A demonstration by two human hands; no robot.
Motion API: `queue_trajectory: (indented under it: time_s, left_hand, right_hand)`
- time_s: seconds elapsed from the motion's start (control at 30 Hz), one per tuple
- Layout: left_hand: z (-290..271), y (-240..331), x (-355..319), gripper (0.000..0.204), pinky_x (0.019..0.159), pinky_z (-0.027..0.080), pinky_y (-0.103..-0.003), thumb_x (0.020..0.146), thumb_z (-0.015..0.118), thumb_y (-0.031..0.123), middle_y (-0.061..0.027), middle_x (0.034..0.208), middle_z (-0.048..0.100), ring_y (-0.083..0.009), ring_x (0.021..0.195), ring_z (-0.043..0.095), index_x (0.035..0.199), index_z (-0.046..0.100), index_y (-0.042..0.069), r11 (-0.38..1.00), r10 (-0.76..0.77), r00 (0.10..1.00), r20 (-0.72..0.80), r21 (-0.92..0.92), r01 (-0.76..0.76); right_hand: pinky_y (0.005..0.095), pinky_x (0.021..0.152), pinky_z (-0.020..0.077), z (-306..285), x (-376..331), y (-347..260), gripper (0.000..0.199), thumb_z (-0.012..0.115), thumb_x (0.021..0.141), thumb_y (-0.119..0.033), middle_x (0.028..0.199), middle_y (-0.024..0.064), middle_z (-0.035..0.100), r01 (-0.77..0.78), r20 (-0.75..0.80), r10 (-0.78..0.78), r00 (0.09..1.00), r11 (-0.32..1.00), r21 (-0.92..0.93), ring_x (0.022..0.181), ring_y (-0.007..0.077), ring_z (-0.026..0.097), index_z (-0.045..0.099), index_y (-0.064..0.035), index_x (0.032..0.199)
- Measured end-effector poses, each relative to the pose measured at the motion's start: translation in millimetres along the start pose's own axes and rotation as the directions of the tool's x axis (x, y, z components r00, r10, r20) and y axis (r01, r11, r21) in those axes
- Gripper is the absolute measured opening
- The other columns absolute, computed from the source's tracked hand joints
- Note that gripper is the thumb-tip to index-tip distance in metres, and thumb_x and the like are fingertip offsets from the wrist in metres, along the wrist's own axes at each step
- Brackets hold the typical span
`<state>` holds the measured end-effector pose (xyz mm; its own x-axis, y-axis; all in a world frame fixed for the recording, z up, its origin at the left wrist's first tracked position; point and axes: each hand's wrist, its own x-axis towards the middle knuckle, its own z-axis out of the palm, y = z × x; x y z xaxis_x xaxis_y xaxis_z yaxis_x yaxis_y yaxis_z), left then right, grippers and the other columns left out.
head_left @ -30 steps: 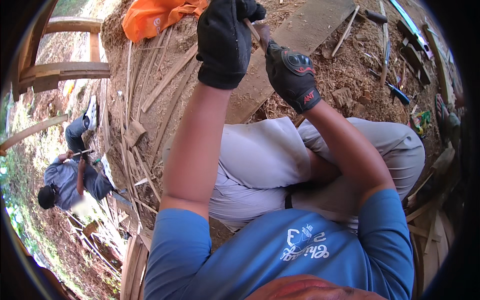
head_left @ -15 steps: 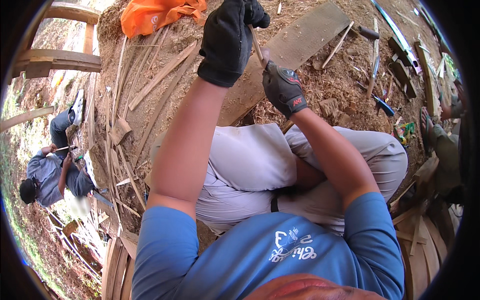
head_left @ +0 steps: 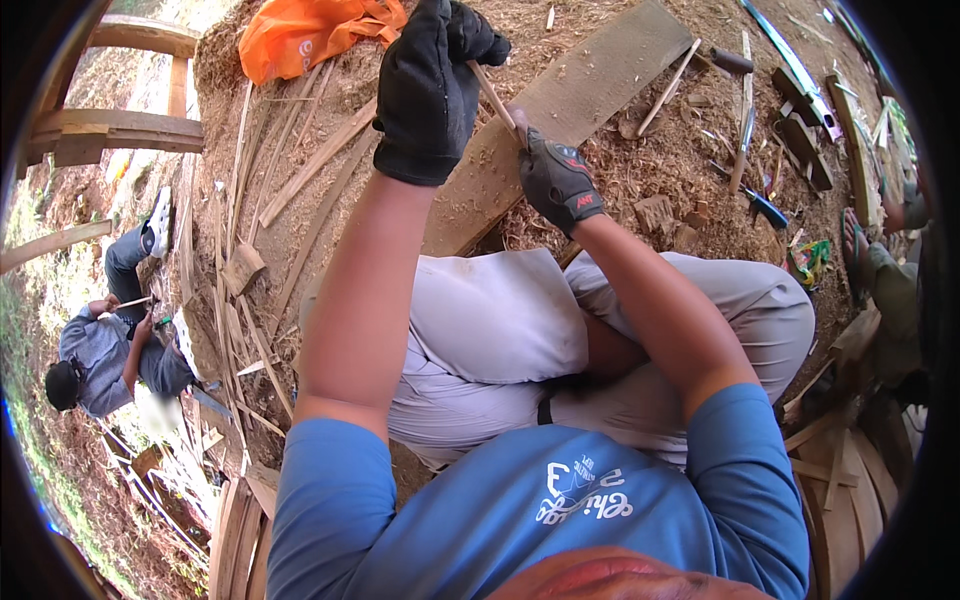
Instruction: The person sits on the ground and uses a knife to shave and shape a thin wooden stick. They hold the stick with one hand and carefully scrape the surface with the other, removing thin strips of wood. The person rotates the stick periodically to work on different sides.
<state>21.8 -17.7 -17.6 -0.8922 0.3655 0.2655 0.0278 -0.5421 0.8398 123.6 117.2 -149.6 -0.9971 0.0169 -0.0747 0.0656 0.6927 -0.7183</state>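
We note that both hands have moved little over the last second: the left hand (head_left: 432, 95), in a black work glove, still closes around the upper end of a thin pale wooden stick (head_left: 492, 95), and the right hand (head_left: 556, 180), in a black and grey glove, stays closed near the stick's lower end, fingers curled so that we cannot tell whether a blade sits inside them. The stick runs slanted between the two hands, just above a flat weathered plank (head_left: 560, 110) that lies under and beyond them. The view itself has shifted slightly; the grip arrangement matches the earlier pictures, so we judge the whittling or trimming of the stick to be mid-stroke and continuing. Materials: the stick is smooth, narrow and light-coloured; the plank is grey-brown with a rough sawn face; the ground around it is covered in fine reddish sawdust and curled shavings (head_left: 660, 160). Beyond the left hand lies a crumpled orange bag (head_left: 310, 30). Beyond the right hand lie hand tools (head_left: 770, 210) with dark handles. Left of the left forearm, long split strips (head_left: 300, 180) lie scattered. Another person (head_left: 110, 350) crouches well apart, far left.
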Motion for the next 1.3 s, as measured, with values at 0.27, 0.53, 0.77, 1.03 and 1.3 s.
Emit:
queue_trajectory:
  time_s: [0.27,0.53,0.77,1.03,1.3]
  left_hand:
    - [19,3,-3,0.040,0.088,0.042,-0.043,0.113,0.042,0.038,0.0014,0.079,0.031,-0.0175,0.079,0.037,0.081,0.036,0.015,0.999,0.002,0.998,-0.069,0.049,0.001]
    - [17,9,-11,0.040,0.092,0.043,-0.043,0.113,0.042,0.039,0.0015,0.079,0.033,-0.0168,0.078,0.037,0.081,0.040,0.015,0.998,-0.022,0.988,-0.151,0.051,0.030]
    - [10,11,-12,0.041,0.095,0.044,-0.045,0.114,0.041,0.042,0.0014,0.082,0.034,-0.0171,0.080,0.039,0.082,0.040,0.015,0.996,-0.009,0.990,-0.140,0.088,0.021]
    - [-4,16,-17,0.039,0.103,0.047,-0.051,0.114,0.041,0.038,-0.0018,0.087,0.048,-0.0204,0.089,0.052,0.090,0.053,0.011,0.999,-0.016,0.995,-0.101,0.027,0.019]
    - [-18,34,-23,0.040,0.100,0.055,-0.049,0.112,0.049,0.033,-0.0106,0.099,0.070,-0.0281,0.099,0.069,0.111,0.069,-0.001,0.974,-0.042,0.993,-0.112,0.215,0.065]
  right_hand:
    - [0.0575,0.072,0.0522,3,-2,4,0.054,0.050,0.101,-0.014,0.084,0.0268,0.068,-0.006,-0.011,0.006,1.000,0.999,0.041,0.081,0.0470,0.069,0.043,-0.0215,0.155]
    - [0.0573,0.077,0.0527,1,-10,-7,0.057,0.049,0.101,-0.016,0.092,0.0280,0.070,-0.006,0.011,0.005,1.000,0.997,0.079,0.088,0.0480,0.069,0.040,-0.0231,0.157]
    - [0.0550,0.080,0.0535,10,-11,0,0.054,0.051,0.099,-0.022,0.096,0.0296,0.070,-0.043,0.013,0.042,0.999,0.996,0.073,0.092,0.0472,0.070,0.048,-0.0184,0.153]
    - [0.0569,0.084,0.0533,2,-5,-10,0.052,0.049,0.100,-0.016,0.096,0.0289,0.071,-0.082,0.028,0.080,0.996,0.993,0.087,0.093,0.0474,0.069,0.053,-0.0228,0.151]
    - [0.0541,0.084,0.0538,-5,2,4,0.047,0.053,0.095,-0.021,0.097,0.0304,0.070,-0.100,-0.105,0.112,0.988,0.988,0.116,0.095,0.0478,0.069,0.063,-0.0121,0.140]
